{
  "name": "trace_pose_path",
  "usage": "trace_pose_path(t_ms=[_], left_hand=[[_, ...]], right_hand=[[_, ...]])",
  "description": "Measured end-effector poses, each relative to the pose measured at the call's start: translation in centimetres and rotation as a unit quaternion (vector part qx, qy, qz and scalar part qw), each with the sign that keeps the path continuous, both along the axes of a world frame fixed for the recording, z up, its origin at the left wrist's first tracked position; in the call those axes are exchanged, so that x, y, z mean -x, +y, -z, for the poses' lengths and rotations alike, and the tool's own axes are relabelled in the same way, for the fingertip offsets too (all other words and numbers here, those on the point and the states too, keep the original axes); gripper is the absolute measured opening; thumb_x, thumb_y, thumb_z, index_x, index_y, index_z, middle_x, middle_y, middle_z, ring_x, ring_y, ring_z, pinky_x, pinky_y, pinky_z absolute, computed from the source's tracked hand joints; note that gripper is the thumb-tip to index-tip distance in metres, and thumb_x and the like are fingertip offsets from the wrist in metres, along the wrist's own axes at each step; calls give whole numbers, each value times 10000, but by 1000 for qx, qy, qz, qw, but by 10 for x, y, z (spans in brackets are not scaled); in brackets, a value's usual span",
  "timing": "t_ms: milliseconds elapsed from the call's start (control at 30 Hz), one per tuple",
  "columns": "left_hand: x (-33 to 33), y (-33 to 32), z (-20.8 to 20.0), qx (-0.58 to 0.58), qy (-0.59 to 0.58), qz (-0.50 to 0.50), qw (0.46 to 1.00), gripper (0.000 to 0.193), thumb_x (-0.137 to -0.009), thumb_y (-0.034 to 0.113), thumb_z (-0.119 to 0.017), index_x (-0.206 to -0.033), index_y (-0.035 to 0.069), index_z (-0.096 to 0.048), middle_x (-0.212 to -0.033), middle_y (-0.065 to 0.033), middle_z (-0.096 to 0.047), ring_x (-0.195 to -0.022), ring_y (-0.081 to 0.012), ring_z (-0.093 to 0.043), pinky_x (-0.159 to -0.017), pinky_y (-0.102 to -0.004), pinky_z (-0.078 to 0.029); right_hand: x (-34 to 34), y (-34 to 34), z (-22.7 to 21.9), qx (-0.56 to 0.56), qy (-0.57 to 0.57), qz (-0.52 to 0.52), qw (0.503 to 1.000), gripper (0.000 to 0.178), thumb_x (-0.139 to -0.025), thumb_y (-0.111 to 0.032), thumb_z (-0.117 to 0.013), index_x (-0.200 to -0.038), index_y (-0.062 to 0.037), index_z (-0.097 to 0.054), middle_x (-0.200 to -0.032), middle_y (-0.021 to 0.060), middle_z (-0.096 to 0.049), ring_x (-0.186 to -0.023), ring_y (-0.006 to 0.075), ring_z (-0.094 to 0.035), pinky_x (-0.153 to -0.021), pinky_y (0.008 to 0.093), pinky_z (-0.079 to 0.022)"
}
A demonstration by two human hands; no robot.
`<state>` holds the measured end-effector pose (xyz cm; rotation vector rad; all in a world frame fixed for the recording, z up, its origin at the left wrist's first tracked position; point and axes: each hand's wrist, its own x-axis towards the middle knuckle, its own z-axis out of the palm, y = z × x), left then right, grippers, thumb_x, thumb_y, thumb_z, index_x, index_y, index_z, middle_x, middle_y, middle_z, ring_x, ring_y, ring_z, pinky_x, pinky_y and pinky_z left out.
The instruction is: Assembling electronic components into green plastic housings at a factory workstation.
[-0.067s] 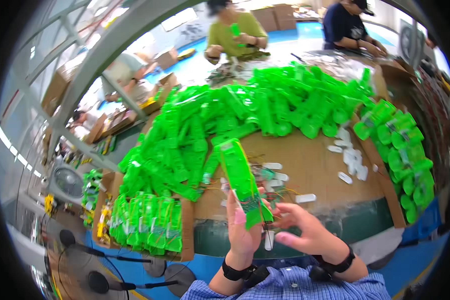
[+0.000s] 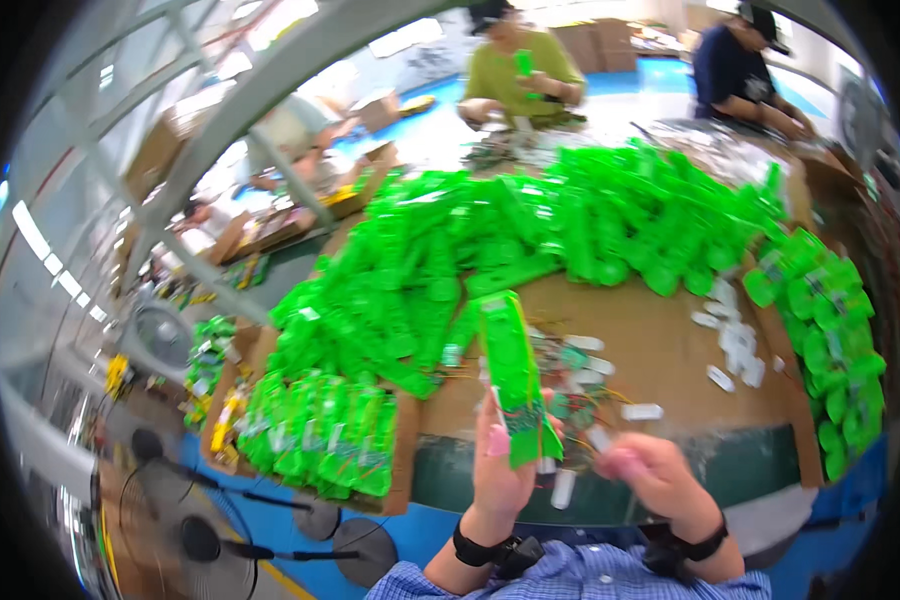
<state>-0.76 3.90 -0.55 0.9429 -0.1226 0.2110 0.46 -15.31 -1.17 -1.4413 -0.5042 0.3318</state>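
The left hand (image 2: pixel 502 480) is clasping a green case (image 2: pixel 510 350) in its fingers, the top jutting beyond them. The right hand (image 2: pixel 658 480) is hovering rightward; blurred, its fingers may be pinching the adjacent white piece (image 2: pixel 598 438): I cannot tell.

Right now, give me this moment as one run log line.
left hand: holds green plastic part | right hand: at white piece, blurred, grip unclear | beyond: heap of green parts

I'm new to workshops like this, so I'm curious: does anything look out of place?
Nothing looks clearly damaged. The wires and white pieces strewn loosely across the cardboard look untidy compared with the neat row of green parts in the left box.
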Motion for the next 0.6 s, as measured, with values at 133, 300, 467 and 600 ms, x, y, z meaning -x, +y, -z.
trace_pose_path(t_ms=[133, 300, 467, 600], left_hand=[[34, 22, -16, -121, 36, -114, 985, 587, -847, 282, -542, -1314, 51, -272, -1158, -136, -488, -908, -245, -578, -768, -365, -476], [98, 111, -45, -326, 102, -324, 882, 481, -838, 109, -544, -1268, -8, -362, -1135, -74, -521, -1000, -154, -521, -874, -300, -410], [135, 206, -68, -452, 128, -467, 749, 462, -798, 63, -574, -1224, -8, -412, -1086, -86, -536, -965, -151, -516, -838, -264, -405], [154, 307, -75, -466, 173, -511, 701, 402, -782, 52, -564, -1166, -6, -464, -1071, -111, -549, -964, -174, -527, -848, -296, -407]], right_hand=[[2, -59, 29, 91, 57, 84, 991, 240, -885, -182, -446, -716, -23, -510, -609, 34, -496, -558, 108, -472, -543, 236, -388], [8, -85, 60, 98, 56, 133, 985, 317, -928, -224, -375, -679, -47, -455, -569, 5, -427, -510, 79, -412, -483, 207, -341], [2, -69, 26, 94, 95, 122, 983, 244, -923, -187, -406, -726, -60, -476, -603, -20, -411, -533, 59, -383, -493, 189, -299], [2, -70, 42, 111, 76, 130, 982, 251, -923, -189, -411, -716, -67, -486, -580, -26, -417, -499, 49, -375, -458, 187, -294]])
